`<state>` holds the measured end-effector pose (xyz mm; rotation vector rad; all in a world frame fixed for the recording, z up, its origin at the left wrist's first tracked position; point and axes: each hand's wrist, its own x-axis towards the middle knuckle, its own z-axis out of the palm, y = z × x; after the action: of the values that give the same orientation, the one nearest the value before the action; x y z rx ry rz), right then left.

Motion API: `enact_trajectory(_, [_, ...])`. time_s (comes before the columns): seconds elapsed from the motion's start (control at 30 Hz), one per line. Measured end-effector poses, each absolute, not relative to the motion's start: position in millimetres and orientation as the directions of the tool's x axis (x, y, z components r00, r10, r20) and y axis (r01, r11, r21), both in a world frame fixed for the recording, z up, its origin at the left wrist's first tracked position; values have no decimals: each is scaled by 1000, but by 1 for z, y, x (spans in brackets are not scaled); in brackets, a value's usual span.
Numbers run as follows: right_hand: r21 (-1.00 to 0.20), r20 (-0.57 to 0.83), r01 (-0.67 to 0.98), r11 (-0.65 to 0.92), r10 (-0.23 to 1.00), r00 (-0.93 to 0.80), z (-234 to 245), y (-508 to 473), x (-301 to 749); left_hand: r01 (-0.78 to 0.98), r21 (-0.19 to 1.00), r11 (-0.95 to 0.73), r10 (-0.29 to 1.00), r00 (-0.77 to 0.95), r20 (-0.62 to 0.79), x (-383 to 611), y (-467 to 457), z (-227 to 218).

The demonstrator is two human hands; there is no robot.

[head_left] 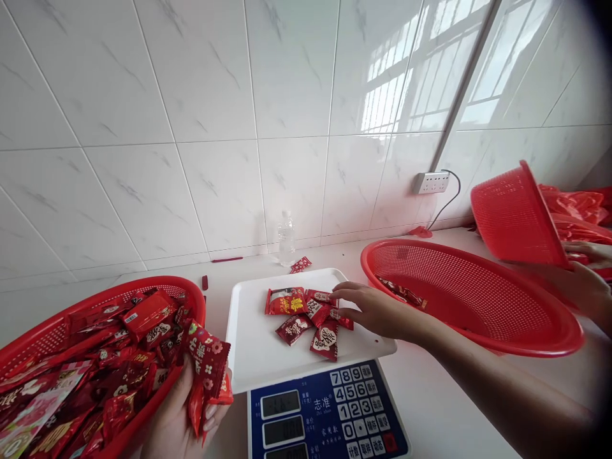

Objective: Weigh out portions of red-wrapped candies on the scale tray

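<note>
My left hand is closed around several red snack packets, at the right rim of a red basket. That basket is heaped with more red snack packets. My right hand reaches in from the right over a white tray. Its fingers are stretched out, the tips at the right edge of a small group of red and dark red packets. Whether they touch a packet is hard to see. The tray sits on a blue weighing scale with a keypad and displays.
A second red basket at the right holds a few packets. Beyond it, another person's hand is by a tilted red basket. A clear bottle and a loose packet lie behind the tray. A power strip is on the wall.
</note>
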<state>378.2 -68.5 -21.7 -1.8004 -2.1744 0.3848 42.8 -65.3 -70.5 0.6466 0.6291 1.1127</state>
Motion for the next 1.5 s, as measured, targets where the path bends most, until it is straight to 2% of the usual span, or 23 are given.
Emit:
enact_trajectory(0.3, [-390,-1,914,113,992,-123,-22,-71,370,-602,720,344,927,342,-158,43,-66,-70])
enact_trajectory(0.5, [-387,40,907,169,985,-167,-12,-78,363,-608,716,343,925,350,-147,44,-66,-69])
enact_trajectory(0.7, [-443,-2,862,248,961,-277,-9,-86,356,-615,715,333,932,328,-153,44,-67,-70])
enact_trajectory(1.0, [-392,116,867,308,951,-285,-20,-72,346,-618,690,377,917,355,-183,43,-66,-70])
enact_trajectory(1.27, [-367,-19,856,363,917,-397,-18,-41,330,-611,721,326,939,297,-173,42,-65,-73])
enact_trajectory(1.5, [-363,-11,853,375,914,-406,-25,-38,328,-611,706,358,927,325,-189,41,-65,-74])
